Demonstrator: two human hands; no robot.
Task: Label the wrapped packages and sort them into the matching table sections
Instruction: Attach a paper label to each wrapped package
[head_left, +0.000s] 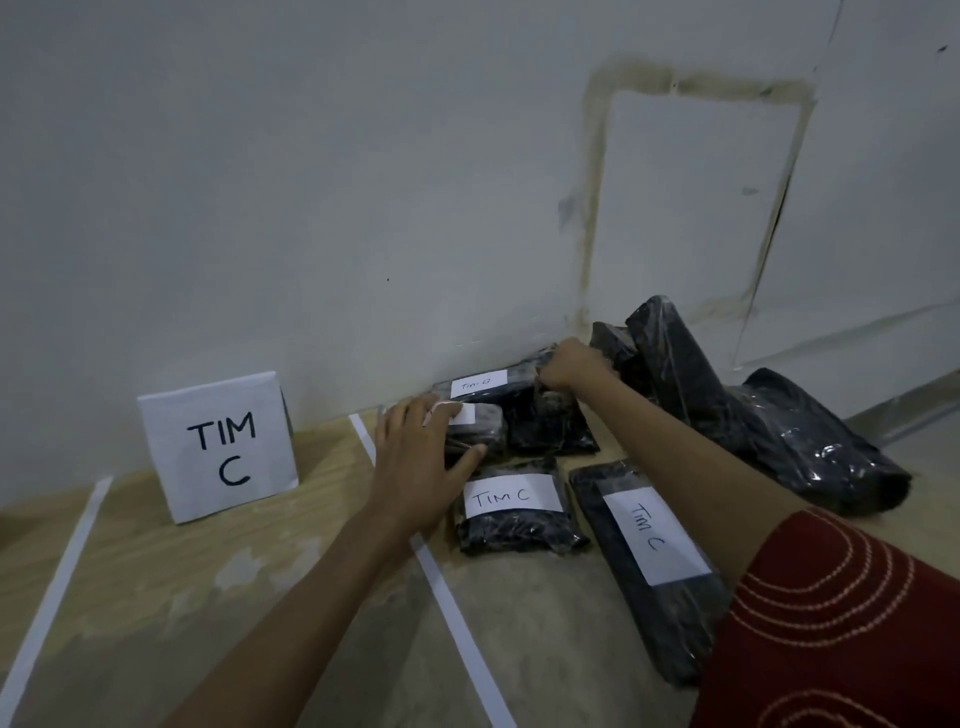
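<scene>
Your left hand (422, 460) spread wide, flat on small package (480, 427) by tape strip (448, 592). Your right hand (569, 364) curled round edge of rear package (491, 385) against grey wall (337, 182). Two labelled packages (511, 512) lie on wooden table (156, 597) right of strip; TIM C sign (218, 447) stands left. Brownish stained rectangle (592, 208) on wall.
</scene>
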